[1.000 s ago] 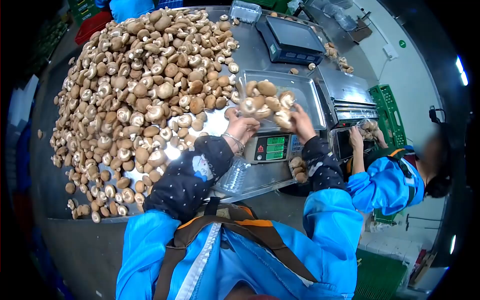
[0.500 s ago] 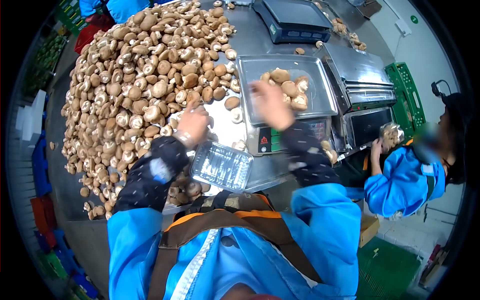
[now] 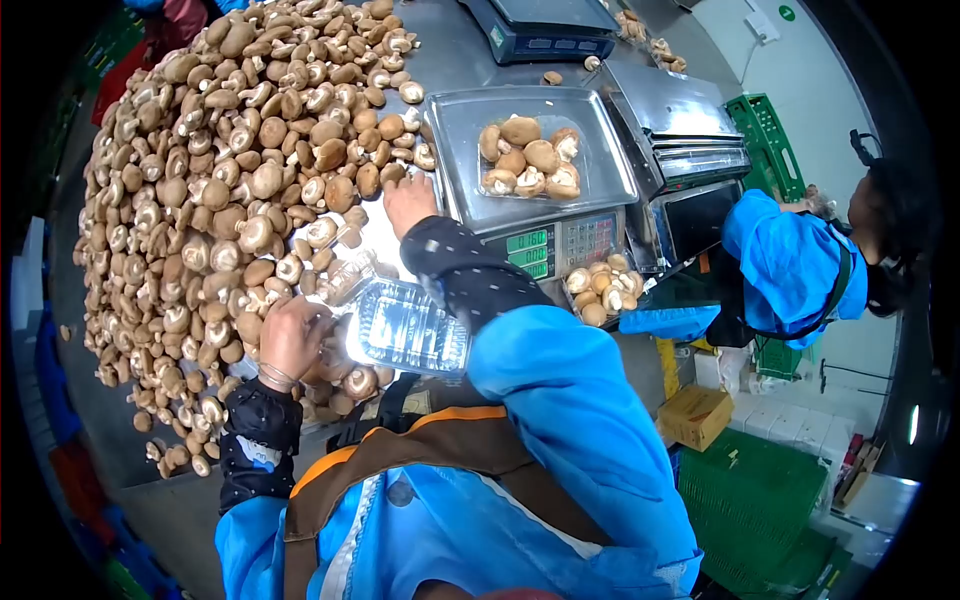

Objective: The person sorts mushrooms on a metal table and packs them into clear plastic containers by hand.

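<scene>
A large heap of brown mushrooms (image 3: pixel 230 180) covers the left of the metal table. My left hand (image 3: pixel 292 338), fingers curled, is low at the heap's near edge, beside a clear plastic tray (image 3: pixel 408 328); what it grips, if anything, is hidden. My right hand (image 3: pixel 408 203) reaches to the heap's right edge, its fingertips at some mushrooms and their hold unclear. Right of it, a group of mushrooms (image 3: pixel 530 155) lies on the steel pan (image 3: pixel 465 200) of a scale, whose green display (image 3: pixel 528 254) is lit.
A filled tray of mushrooms (image 3: pixel 604 290) stands by the scale's near right corner. Behind is a second scale (image 3: pixel 545 30). To the right are a metal wrapping machine (image 3: pixel 690 130), a green crate (image 3: pixel 765 145) and a co-worker in blue (image 3: pixel 795 260). A cardboard box (image 3: pixel 695 417) sits lower right.
Both hands have left the scale pan, where the mushrooms now rest. My left hand moved down and left, my right hand left to the heap. The co-worker has turned.
</scene>
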`<state>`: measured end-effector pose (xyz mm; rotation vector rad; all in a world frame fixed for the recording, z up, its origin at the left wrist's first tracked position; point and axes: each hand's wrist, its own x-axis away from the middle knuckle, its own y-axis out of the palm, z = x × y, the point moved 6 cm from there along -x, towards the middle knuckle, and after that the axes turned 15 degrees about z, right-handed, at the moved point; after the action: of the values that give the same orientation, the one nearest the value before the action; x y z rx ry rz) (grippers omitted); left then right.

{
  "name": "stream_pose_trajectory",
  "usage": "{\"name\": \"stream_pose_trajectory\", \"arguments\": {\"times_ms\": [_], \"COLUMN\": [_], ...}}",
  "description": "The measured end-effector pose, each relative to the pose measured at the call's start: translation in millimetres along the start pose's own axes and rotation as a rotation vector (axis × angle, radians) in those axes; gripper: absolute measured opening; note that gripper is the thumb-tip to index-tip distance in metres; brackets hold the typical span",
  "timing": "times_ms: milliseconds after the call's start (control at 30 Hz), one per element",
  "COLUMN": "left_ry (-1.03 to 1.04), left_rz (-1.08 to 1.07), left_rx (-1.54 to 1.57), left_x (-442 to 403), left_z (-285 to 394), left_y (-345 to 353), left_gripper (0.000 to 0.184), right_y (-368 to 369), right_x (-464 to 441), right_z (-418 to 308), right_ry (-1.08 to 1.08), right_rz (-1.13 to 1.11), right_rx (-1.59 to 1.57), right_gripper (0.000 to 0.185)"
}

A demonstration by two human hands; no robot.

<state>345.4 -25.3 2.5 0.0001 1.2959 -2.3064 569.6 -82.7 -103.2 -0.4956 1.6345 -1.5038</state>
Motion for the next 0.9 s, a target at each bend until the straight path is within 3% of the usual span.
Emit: {"name": "stream_pose_trajectory", "arguments": {"times_ms": [100, 200, 333, 467, 633, 700, 733, 767, 833, 867, 900], "left_ry": [-0.081, -0.130, -0.101, -0.101, -0.121, -0.049, 0.119, 0.209, 0.315, 0.351, 0.389], "left_rz": [0.050, 0.101, 0.183, 0.218, 0.237, 0.248, 0.267, 0.244, 0.192, 0.210, 0.222], "left_rx": [0.072, 0.181, 0.212, 0.170, 0.150, 0.162, 0.050, 0.043, -0.043, -0.050, -0.055], "left_x": [2.5, 5.4, 8.6, 7.9, 15.7, 19.5, 20.0, 21.8, 28.1, 30.3, 32.2], "left_z": [-1.9, -0.3, 12.9, 22.1, 17.8, 17.7, 24.3, 28.9, 30.9, 33.9, 37.7], "left_y": [-7.6, -9.8, -6.9, -10.2, -12.2, -16.0, -22.3, -27.3, -28.2, -30.7, -31.9], "left_gripper": [0.006, 0.007, 0.007, 0.006, 0.012, 0.015, 0.015, 0.015, 0.015, 0.015, 0.014], "right_y": [-111.7, -201.1, -224.0, -227.5, -176.4, -141.0, -126.3, -111.7, -111.1, -112.0, -113.5], "right_x": [3.9, 9.1, 30.3, 60.0, 60.0, 62.2, 61.0, 61.0, 65.4, 67.7, 66.5], "right_z": [10.0, 75.1, 153.8, 123.5, 41.7, 50.6, 51.9, 52.4, 32.0, 19.8, 4.5], "right_ry": [-0.053, -0.018, 0.115, 0.045, -0.074, 0.219, 0.351, 0.556, 0.713, 0.677, 0.501], "right_rz": [0.368, 0.743, 0.755, 0.674, 0.505, 0.374, 0.292, 0.099, -0.229, -0.400, -0.446], "right_rx": [-0.480, -0.466, -0.381, -0.508, -0.717, -0.949, -1.061, -1.422, -1.837, -1.782, -1.638], "right_gripper": [0.022, 0.031, 0.030, 0.032, 0.034, 0.031, 0.030, 0.041, 0.051, 0.057, 0.050]}}
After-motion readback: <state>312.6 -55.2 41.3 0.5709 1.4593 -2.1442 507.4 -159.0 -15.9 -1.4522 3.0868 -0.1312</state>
